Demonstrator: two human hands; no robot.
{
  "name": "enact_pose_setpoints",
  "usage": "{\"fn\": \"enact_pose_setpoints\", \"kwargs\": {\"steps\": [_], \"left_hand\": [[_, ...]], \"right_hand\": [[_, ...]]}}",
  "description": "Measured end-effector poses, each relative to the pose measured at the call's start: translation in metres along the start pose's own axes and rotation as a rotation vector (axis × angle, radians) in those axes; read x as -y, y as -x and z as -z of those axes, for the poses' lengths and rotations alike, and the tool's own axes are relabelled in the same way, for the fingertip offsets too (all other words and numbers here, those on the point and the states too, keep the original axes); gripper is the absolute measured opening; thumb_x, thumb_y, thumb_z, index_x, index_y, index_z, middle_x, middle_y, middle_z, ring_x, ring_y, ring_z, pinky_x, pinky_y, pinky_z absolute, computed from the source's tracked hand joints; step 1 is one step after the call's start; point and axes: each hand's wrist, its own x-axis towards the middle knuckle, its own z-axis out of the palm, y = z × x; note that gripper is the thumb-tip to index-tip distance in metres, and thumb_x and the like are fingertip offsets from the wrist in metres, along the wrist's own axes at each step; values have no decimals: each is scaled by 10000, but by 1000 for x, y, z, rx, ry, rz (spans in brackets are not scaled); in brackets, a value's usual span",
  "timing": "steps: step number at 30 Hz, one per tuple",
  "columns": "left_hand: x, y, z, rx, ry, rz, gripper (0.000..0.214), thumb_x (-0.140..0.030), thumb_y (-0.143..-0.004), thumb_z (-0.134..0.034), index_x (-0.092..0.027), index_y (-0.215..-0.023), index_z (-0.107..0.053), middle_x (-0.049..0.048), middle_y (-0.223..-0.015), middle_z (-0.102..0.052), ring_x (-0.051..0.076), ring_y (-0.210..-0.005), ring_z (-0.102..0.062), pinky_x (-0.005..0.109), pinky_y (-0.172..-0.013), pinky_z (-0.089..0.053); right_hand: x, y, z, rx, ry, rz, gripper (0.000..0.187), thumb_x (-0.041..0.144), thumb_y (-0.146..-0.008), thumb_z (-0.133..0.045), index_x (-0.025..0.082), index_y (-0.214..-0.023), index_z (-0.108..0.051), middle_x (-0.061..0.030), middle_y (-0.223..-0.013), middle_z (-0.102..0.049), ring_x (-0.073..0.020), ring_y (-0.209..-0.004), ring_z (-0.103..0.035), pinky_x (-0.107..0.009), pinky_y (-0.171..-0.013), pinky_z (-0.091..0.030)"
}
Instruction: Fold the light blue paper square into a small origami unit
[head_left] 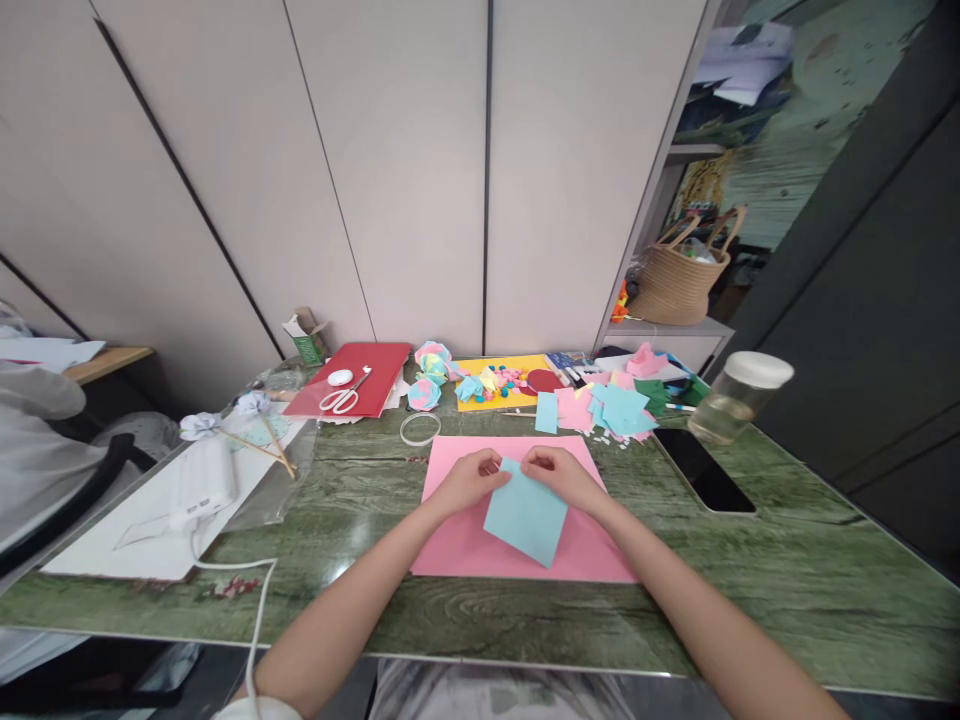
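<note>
A light blue paper square (526,517) lies tilted on a large pink sheet (465,545) in the middle of the green table (787,570). My left hand (470,479) pinches the square's top left corner with its fingers closed. My right hand (560,472) grips the top edge just beside it, fingers curled on the paper. The two hands almost touch above the square.
Behind the pink sheet lie a tape ring (420,428), cut blue and pink squares (607,408), folded paper balls (429,375) and a yellow sheet (480,400). Scissors (343,397) rest on a red folder. A phone (703,470) and a jar (739,396) stand right; a power bank (204,482) lies left.
</note>
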Motion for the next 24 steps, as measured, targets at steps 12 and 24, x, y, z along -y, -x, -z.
{"fn": "enact_pose_setpoints", "kwargs": {"steps": [12, 24], "left_hand": [[-8, 3, 1, 205, 89, 130, 250, -382, -716, -497, -135, -707, -532, -38, -570, -370, 83, -523, -324, 207, -507, -253], [-16, 6, 7, 306, 7, 161, 284, -416, -691, -534, -134, -655, -526, -37, -566, -385, 79, -520, -302, 201, -480, -223]], "right_hand": [[20, 7, -1, 191, -263, -18, 278, 393, -757, -509, 185, -939, -533, -54, -983, -549, -167, -910, -504, -306, -791, -398], [12, 6, -4, 318, -264, -89, 273, 419, -716, -543, 147, -731, -561, 8, -648, -506, -118, -625, -462, -249, -615, -371]]}}
